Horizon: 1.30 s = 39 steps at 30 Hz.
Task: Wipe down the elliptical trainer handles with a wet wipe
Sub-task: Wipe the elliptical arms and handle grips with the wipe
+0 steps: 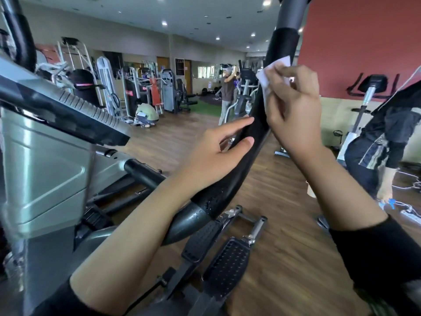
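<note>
Handle (248, 153), black and curved, runs up between my two hands. My right hand (293, 106) pinches a white wipe (273, 71) in curled fingers and holds it against the handle's right edge, high up. My left hand (218, 151) rests lower on the handle's left side, fingers straight, gripping nothing. Right of the handle there is bare wooden floor (280, 224); left of it the grey machine body (45, 167) crowds close. Below the handle sit two pedals (227, 261).
</note>
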Each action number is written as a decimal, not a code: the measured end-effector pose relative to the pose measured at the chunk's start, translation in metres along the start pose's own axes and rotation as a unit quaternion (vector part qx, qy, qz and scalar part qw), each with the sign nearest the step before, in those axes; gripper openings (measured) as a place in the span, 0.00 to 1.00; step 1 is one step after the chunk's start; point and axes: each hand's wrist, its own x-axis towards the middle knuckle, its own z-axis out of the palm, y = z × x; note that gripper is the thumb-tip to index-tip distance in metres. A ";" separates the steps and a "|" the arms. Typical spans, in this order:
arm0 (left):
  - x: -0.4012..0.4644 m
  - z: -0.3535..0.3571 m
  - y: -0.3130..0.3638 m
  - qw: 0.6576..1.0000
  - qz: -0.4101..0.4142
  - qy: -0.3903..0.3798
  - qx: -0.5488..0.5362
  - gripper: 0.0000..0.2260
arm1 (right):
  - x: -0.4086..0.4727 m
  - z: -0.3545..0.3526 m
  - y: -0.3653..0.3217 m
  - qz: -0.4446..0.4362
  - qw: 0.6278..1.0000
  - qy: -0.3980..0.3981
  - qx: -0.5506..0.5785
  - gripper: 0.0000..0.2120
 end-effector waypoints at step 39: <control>-0.067 -0.028 -0.045 0.986 0.032 -0.101 -0.126 0.24 | -0.039 -0.028 -0.113 0.259 0.959 -0.091 -0.075 0.12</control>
